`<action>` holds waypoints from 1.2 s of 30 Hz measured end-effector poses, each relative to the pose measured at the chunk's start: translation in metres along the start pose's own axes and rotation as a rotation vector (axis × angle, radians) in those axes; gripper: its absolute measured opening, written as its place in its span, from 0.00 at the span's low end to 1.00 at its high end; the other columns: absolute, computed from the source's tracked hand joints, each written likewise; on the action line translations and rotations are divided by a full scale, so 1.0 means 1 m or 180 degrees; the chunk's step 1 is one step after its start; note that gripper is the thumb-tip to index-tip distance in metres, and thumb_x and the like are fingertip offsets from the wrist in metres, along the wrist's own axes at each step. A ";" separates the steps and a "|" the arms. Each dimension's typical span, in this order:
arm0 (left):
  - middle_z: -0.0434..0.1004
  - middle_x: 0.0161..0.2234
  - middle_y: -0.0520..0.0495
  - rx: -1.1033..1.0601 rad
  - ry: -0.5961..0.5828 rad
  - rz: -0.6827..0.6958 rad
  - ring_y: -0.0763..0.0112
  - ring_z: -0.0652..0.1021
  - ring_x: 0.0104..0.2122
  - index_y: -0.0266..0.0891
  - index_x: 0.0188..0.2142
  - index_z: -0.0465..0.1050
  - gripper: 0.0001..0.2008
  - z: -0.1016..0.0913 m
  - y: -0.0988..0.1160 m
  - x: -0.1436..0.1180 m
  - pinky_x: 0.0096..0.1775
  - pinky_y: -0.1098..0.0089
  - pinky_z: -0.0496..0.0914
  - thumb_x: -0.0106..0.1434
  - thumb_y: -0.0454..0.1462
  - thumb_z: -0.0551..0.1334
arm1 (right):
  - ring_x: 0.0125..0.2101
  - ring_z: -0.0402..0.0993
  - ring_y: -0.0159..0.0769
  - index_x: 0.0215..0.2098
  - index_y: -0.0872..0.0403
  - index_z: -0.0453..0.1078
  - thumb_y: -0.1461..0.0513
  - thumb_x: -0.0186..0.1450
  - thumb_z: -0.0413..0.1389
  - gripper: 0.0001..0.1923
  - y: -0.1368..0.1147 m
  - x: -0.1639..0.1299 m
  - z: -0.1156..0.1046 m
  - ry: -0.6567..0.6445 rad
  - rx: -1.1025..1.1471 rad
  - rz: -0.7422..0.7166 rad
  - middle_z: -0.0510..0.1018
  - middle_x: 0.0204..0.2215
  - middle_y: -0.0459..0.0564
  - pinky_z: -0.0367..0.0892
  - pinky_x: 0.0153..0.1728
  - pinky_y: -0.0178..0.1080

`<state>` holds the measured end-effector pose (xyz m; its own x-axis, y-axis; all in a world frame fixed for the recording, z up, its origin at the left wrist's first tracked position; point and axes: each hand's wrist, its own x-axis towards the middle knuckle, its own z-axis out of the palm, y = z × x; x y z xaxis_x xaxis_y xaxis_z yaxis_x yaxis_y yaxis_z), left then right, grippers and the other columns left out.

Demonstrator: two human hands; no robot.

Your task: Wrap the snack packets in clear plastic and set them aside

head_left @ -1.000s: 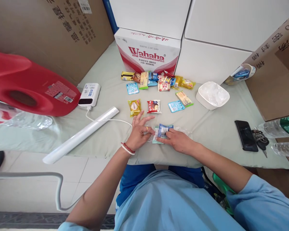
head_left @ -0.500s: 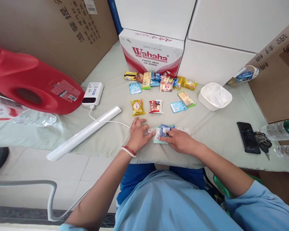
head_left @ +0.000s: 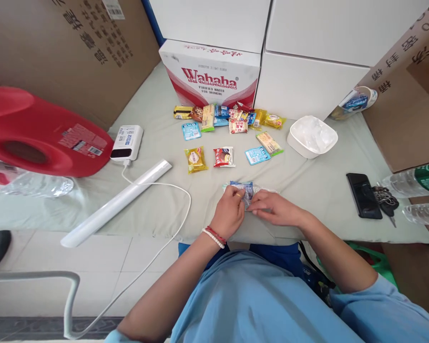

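Hands meet at the near edge of the table (head_left: 307, 190), which is covered with a pale green cloth. The left hand (head_left: 229, 213) is closed, and its fingertips pinch the blue snack packet (head_left: 241, 187) together with the clear plastic bag (head_left: 262, 193) that lies around it. The right hand (head_left: 275, 209) lies just beside it, with fingers curled and pinching the same bag from the other side. The packet seems to be partly inside the bag, but I cannot tell how far. On the left wrist there is a bracelet of red and white beads.

Behind the hands, a yellow packet (head_left: 195, 159), a red packet (head_left: 224, 156) and a light blue packet (head_left: 257, 155) lie apart in a row. Further back, more snacks (head_left: 232, 117) are gathered in front of the Wahaha box (head_left: 210, 76). A white bowl (head_left: 312, 136) stands at the right of them. A black phone (head_left: 363, 202) and keys (head_left: 385, 200) lie near the right edge, beside two bottles. At the left lie a white tube (head_left: 117, 202), a power bank (head_left: 127, 142) with a white cable, and a big red jug (head_left: 39, 133) on its side.
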<state>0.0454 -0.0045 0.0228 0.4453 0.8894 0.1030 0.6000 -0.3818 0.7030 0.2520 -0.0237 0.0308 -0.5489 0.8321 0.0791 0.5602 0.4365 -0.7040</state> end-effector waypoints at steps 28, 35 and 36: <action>0.80 0.52 0.42 -0.0481 0.0336 -0.0276 0.62 0.79 0.51 0.44 0.52 0.79 0.17 -0.033 -0.032 -0.031 0.55 0.57 0.75 0.70 0.36 0.55 | 0.20 0.66 0.32 0.36 0.50 0.68 0.53 0.67 0.55 0.09 -0.010 0.058 0.035 0.0949 0.1697 0.1684 0.70 0.19 0.38 0.63 0.25 0.34; 0.75 0.45 0.36 0.0504 0.0270 -0.1010 0.51 0.76 0.48 0.34 0.48 0.76 0.17 -0.008 -0.025 0.014 0.52 0.52 0.72 0.63 0.42 0.67 | 0.20 0.69 0.33 0.37 0.50 0.67 0.50 0.68 0.56 0.12 -0.017 0.054 0.036 0.1045 0.1992 0.1611 0.72 0.19 0.39 0.68 0.26 0.36; 0.75 0.44 0.37 0.0497 0.0324 -0.0912 0.52 0.75 0.47 0.34 0.47 0.75 0.15 -0.007 -0.019 0.013 0.51 0.53 0.72 0.62 0.39 0.67 | 0.21 0.70 0.33 0.37 0.50 0.67 0.50 0.69 0.56 0.13 -0.020 0.052 0.036 0.1096 0.2031 0.1608 0.73 0.20 0.40 0.68 0.27 0.37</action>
<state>0.0353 0.0163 0.0152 0.1798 0.9837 -0.0078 0.7891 -0.1395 0.5982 0.1904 -0.0012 0.0236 -0.0545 0.9757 -0.2122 0.1759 -0.1998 -0.9639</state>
